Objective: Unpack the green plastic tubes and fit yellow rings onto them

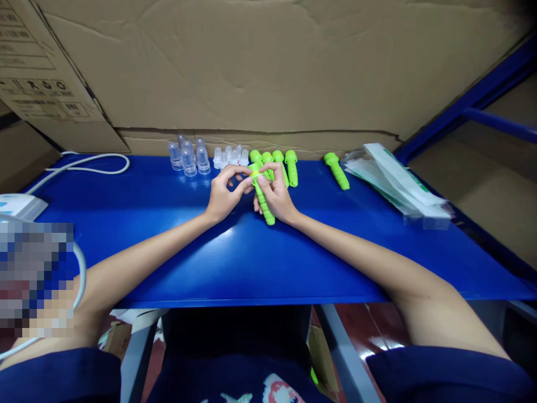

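Note:
A bright green ribbed tube (264, 206), its upper end bearing a yellow band, slants between my two hands over the middle of the table. My right hand (279, 198) is closed around it, thumb near the upper end. With thumb and fingertips, my left hand (226, 196) pinches that upper end by the yellow band; what exactly lies under the fingertips is hidden. Just behind my hands lie similar green tubes with rounded caps (291, 168), some partly covered by my right hand. Small clear plastic pieces (224, 159) stand behind my left hand.
Larger clear domed caps (188, 159) stand at the back left. Another green tube (337, 170) lies at right, beside plastic packaging (394, 179). A white cable (96, 162) and white device (23, 207) are on the left. Cardboard (251, 73) walls the back of the blue table (188, 268).

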`<state>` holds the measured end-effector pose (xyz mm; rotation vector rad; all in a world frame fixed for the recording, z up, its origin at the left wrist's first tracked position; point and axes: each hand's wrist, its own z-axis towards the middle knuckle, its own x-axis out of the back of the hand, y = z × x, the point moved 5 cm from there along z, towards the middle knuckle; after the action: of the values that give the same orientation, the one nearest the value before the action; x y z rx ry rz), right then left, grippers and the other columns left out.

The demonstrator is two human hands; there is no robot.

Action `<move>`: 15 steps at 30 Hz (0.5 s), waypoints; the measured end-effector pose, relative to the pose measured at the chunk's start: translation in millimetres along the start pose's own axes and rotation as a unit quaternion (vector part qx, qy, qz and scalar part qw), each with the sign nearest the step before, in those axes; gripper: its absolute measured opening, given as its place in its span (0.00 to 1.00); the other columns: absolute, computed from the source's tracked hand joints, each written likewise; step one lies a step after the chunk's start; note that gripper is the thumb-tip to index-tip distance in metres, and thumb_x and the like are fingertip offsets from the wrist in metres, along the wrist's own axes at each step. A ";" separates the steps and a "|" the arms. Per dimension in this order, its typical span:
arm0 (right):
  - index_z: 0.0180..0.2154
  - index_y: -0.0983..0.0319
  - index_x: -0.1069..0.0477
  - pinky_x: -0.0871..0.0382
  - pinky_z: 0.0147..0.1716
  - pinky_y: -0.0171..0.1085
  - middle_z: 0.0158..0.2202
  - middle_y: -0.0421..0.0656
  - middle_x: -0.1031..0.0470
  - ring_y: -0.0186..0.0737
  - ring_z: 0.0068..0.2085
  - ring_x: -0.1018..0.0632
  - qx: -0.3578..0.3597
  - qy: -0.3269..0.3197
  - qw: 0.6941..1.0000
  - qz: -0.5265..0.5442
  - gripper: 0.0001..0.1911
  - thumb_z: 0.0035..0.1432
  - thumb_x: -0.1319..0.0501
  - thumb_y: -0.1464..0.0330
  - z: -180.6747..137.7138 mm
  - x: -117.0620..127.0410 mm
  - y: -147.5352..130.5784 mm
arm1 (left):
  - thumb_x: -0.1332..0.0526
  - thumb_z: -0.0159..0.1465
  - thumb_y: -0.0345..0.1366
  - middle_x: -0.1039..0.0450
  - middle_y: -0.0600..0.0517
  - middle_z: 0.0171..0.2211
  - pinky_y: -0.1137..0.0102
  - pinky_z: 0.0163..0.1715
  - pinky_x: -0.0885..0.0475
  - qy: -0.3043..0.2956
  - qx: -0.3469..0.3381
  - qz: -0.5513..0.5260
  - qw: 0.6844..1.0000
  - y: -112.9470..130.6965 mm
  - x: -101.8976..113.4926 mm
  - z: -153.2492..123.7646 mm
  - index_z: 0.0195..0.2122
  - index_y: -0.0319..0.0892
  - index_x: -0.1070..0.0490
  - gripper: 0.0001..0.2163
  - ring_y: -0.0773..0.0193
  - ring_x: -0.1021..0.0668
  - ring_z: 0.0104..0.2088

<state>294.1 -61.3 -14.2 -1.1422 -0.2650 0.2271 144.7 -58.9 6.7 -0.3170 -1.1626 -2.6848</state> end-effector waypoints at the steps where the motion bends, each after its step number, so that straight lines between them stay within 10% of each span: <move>1: 0.51 0.52 0.49 0.36 0.10 0.31 0.39 0.38 0.20 0.30 0.17 0.26 0.002 -0.002 1.000 0.003 0.26 0.69 0.42 0.43 0.1 -0.1 0.4 | 0.32 0.67 0.36 0.19 0.50 0.41 0.70 0.38 0.29 0.000 0.000 -0.001 1.000 0.5 0.4 0.0 0.43 0.44 0.20 0.05 0.65 0.21 0.39; 15: 0.47 0.52 0.49 0.37 0.09 0.31 0.38 0.37 0.20 0.30 0.17 0.27 0.002 0.006 1.000 0.016 0.24 0.68 0.41 0.44 0.7 0.7 -0.2 | 0.31 0.66 0.36 0.17 0.51 0.39 0.70 0.36 0.30 0.016 -0.003 0.023 1.000 4.1 1.5 -1.8 0.39 0.44 0.20 0.03 0.64 0.20 0.38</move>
<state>294.5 -60.6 -13.7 -1.1439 -0.2358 0.2484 144.1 -63.1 8.8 -0.2954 -1.1249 -2.6450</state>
